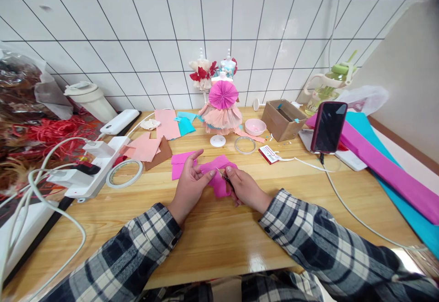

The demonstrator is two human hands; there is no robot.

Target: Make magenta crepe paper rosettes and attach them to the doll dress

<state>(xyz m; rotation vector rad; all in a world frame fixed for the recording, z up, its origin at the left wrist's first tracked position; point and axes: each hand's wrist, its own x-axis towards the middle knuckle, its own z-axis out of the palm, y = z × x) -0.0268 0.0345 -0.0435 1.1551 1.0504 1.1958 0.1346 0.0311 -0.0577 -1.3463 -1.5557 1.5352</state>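
My right hand is closed round the dark handles of small scissors, whose blades point left at a bright pink sheet of crepe paper. The left edge of that sheet is pinched in my left hand, between thumb and fingers. Beyond my left hand, a folded magenta paper piece lies on the table. Behind the hands stands a small dress form in a peach ruffled paper skirt, with a pleated magenta paper fan on its front.
Tape rolls, pink paper sheets and a power strip lie to the left. A pink bowl, a cardboard box and a propped phone stand to the right. A white cable crosses the right side.
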